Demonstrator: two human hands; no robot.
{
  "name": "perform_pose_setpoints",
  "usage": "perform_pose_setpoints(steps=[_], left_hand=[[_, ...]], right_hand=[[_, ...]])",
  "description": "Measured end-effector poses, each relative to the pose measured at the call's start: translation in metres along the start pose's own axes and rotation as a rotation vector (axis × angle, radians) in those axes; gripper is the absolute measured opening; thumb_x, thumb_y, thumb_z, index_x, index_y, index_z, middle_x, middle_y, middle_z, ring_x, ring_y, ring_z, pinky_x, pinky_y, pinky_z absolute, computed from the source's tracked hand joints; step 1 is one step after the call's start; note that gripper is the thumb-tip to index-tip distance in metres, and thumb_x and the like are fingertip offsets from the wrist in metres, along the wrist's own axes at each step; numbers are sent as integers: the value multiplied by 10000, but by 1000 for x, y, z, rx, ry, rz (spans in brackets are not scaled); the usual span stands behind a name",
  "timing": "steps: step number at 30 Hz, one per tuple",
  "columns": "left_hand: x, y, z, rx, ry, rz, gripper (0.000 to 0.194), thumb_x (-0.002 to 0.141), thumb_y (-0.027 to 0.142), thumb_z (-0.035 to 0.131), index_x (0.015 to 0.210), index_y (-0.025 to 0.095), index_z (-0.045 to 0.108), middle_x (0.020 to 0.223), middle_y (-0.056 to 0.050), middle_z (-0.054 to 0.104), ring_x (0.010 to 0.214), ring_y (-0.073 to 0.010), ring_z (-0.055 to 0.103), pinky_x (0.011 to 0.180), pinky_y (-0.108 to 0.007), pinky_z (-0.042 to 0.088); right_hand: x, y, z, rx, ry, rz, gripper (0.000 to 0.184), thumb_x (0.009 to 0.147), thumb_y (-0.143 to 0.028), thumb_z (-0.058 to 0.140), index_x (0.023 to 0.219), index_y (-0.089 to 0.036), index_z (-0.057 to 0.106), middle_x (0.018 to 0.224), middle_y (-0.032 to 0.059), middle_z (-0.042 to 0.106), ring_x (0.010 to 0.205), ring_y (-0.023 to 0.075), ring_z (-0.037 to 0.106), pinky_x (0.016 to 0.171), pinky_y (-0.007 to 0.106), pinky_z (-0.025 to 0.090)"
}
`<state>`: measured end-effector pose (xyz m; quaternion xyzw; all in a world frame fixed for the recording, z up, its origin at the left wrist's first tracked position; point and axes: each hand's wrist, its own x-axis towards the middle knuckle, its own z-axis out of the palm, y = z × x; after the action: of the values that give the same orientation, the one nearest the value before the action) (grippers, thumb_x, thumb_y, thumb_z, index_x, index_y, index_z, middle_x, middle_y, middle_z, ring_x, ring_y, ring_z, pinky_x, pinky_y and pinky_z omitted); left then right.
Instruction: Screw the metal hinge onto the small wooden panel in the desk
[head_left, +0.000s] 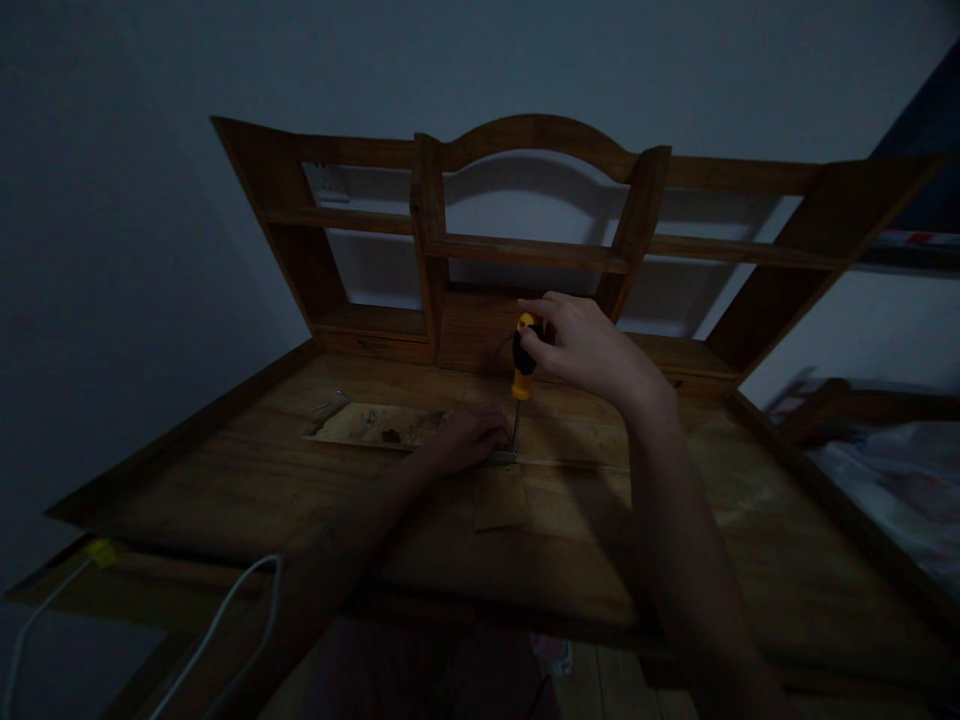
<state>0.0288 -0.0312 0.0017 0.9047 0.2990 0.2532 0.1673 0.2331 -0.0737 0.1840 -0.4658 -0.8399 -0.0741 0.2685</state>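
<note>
My right hand is closed round the yellow and black handle of a screwdriver. The screwdriver stands upright with its tip down on a long thin wooden strip that lies on the wooden desk. My left hand rests on the strip right beside the tip, fingers curled and pinched near the shaft. Whether it holds a screw is too dark to tell. A small square wooden piece lies just in front of the tip.
A wooden hutch with shelves rises at the back of the desk against a white wall. Raised rails edge the desk on both sides. A white cable hangs at the lower left. Bedding lies to the right.
</note>
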Motion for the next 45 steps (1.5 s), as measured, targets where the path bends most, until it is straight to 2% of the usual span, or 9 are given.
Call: perform_pose_setpoints(steps=[7, 12, 15, 22, 25, 31, 36, 41, 45], left_hand=[[-1, -2, 2, 33, 4, 15, 226, 982, 139, 489, 943, 207, 700, 979, -28, 728, 944, -188, 668, 887, -305, 517], [-1, -1, 0, 33, 1, 19, 230, 980, 126, 487, 943, 203, 701, 1004, -33, 723, 966, -188, 667, 896, -296, 514], [-1, -2, 1, 31, -6, 17, 228, 975, 117, 490, 951, 203, 700, 1004, -32, 726, 959, -188, 669, 902, -300, 516], [-1, -2, 2, 26, 10, 40, 230, 986, 139, 488, 961, 200, 708, 1006, -44, 731, 967, -200, 669, 911, -325, 523], [-1, -2, 1, 22, 9, 35, 241, 971, 129, 489, 980, 209, 717, 1019, -39, 731, 976, -198, 665, 918, -326, 524], [-1, -3, 2, 28, 12, 9, 225, 973, 147, 490, 944, 198, 707, 978, -39, 717, 941, -195, 663, 883, -310, 522], [0, -3, 1, 34, 0, 37, 224, 978, 140, 485, 932, 192, 697, 985, -47, 722, 952, -199, 662, 895, -316, 516], [-1, -1, 0, 52, -12, 9, 222, 980, 145, 488, 926, 204, 695, 984, -37, 717, 941, -195, 659, 893, -321, 521], [-2, -1, 0, 37, 9, 9, 224, 986, 148, 492, 966, 211, 705, 1023, -38, 727, 960, -198, 673, 897, -319, 522]], right_hand=[[-1, 5, -4, -18, -18, 35, 424, 1026, -451, 519, 1273, -199, 754, 1006, 96, 728, 893, 241, 665, 834, 352, 462], [-3, 3, -5, 17, 1, 48, 446, 966, -318, 537, 1350, -184, 719, 1155, 110, 672, 945, 235, 652, 900, 359, 469], [-3, 2, -4, 18, -1, 41, 454, 949, -282, 534, 1344, -148, 715, 1160, 116, 664, 920, 226, 647, 889, 350, 470], [-1, 2, -7, -71, -30, 56, 384, 1024, -429, 494, 1056, -157, 763, 984, 112, 687, 863, 237, 634, 817, 355, 443], [-2, 1, -8, -83, -36, 64, 333, 1001, -379, 505, 1034, -161, 756, 1010, 118, 684, 876, 248, 640, 843, 372, 454], [-3, 3, -7, -14, -11, 49, 371, 957, -312, 519, 1186, -130, 747, 1210, 141, 662, 1042, 280, 652, 966, 389, 464], [-1, 2, -6, -7, -11, 1, 338, 966, -233, 485, 1152, -140, 752, 1133, 123, 691, 1033, 260, 647, 939, 362, 453], [0, 2, -5, -51, -7, 21, 294, 1030, -341, 490, 1015, -178, 734, 1044, 103, 681, 903, 227, 622, 838, 353, 435], [0, 2, -2, -87, -6, 33, 374, 1044, -479, 502, 948, -186, 714, 970, 93, 673, 850, 223, 613, 797, 350, 425]])
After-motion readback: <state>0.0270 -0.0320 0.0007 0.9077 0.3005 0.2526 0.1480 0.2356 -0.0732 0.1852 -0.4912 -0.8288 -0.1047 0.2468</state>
